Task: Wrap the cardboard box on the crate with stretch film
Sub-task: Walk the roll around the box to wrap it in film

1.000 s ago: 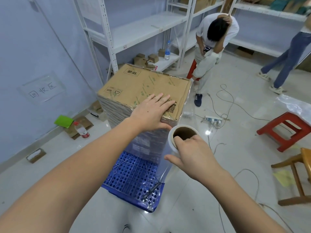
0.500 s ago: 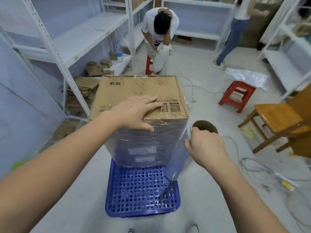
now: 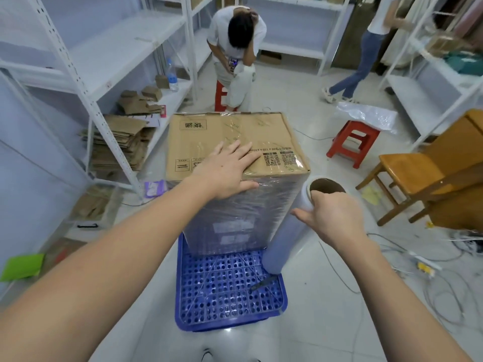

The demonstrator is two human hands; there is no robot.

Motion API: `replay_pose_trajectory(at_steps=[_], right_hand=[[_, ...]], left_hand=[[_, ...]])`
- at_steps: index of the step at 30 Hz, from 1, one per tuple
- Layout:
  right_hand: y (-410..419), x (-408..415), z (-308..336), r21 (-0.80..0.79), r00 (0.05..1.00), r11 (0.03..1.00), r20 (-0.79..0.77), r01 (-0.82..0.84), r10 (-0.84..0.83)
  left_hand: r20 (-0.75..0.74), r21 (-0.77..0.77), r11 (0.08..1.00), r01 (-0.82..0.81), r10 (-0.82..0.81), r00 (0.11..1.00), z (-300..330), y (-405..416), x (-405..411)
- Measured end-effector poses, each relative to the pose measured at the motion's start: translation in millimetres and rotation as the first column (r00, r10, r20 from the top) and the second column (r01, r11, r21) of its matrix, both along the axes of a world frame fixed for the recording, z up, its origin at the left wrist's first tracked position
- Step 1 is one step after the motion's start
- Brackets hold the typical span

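A tall cardboard box (image 3: 230,134) stands on a blue perforated plastic crate (image 3: 227,288); its sides are covered in shiny stretch film. My left hand (image 3: 227,171) lies flat on the near edge of the box top, fingers spread, thumb over the front face. My right hand (image 3: 329,215) grips the top of an upright stretch film roll (image 3: 285,244), with fingers hooked into its cardboard core. The roll stands just right of the box's near right corner, and film runs from it onto the box.
White metal shelving (image 3: 86,82) with flattened cardboard stands on the left. A seated person (image 3: 235,50) is behind the box, another person (image 3: 366,48) walks at the back right. A red stool (image 3: 352,142), a wooden chair (image 3: 418,173) and floor cables (image 3: 431,270) lie to the right.
I have walked around the box, so the view has swung; the roll has travelled with my right hand around the near right corner. My left hand has stayed pressed on the box top.
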State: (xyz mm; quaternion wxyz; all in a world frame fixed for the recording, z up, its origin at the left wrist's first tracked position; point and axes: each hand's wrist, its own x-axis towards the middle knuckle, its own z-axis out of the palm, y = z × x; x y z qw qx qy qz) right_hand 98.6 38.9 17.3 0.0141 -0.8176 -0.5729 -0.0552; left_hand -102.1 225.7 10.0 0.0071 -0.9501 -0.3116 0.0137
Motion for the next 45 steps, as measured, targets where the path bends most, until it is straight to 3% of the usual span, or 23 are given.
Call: replay_pose_trajectory(at_steps=[5, 9, 18, 24, 30, 34, 36, 42, 45], right_hand=[[-21, -22, 3, 0.039, 0.985, 0.985, -0.04, -0.166, 0.168], [-24, -47, -8, 0.159, 0.912, 0.901, -0.012, -0.403, 0.41], [-6, -82, -19, 0.062, 0.761, 0.76, -0.011, -0.646, 0.648], [-9, -107, -16, 0.038, 0.846, 0.847, 0.08, -0.531, 0.527], [-6, -126, -7, 0.07, 0.933, 0.932, 0.077, -0.356, 0.351], [-10, -141, -9, 0.039, 0.967, 0.968, -0.045, -0.249, 0.251], [-9, -150, -14, 0.022, 0.978, 0.978, 0.031, -0.206, 0.205], [3, -168, -22, 0.095, 0.995, 0.995, 0.096, -0.01, 0.0], [7, -173, -24, 0.06, 0.991, 0.997, 0.114, 0.057, -0.064]], left_hand=[[0.007, -0.015, 1.0, -0.013, 0.013, 1.0, -1, -2, 0], [0.006, -0.013, 1.0, -0.018, 0.018, 1.0, -1, -5, 0], [0.015, 0.007, 1.0, -0.025, 0.025, 1.0, -4, -9, -1], [0.024, 0.002, 1.0, -0.028, 0.028, 0.999, -5, -7, 0], [0.068, -0.006, 1.0, -0.029, 0.029, 0.997, -7, -8, -4], [0.118, -0.048, 0.999, -0.016, 0.022, 0.993, -4, -4, -4], [0.139, -0.072, 0.997, 0.0, 0.01, 0.99, -4, -4, -6], [0.242, -0.226, 0.966, 0.123, -0.066, 0.968, 4, 9, -21], [0.142, -0.216, 0.941, 0.262, -0.235, 0.962, 9, 28, -35]])
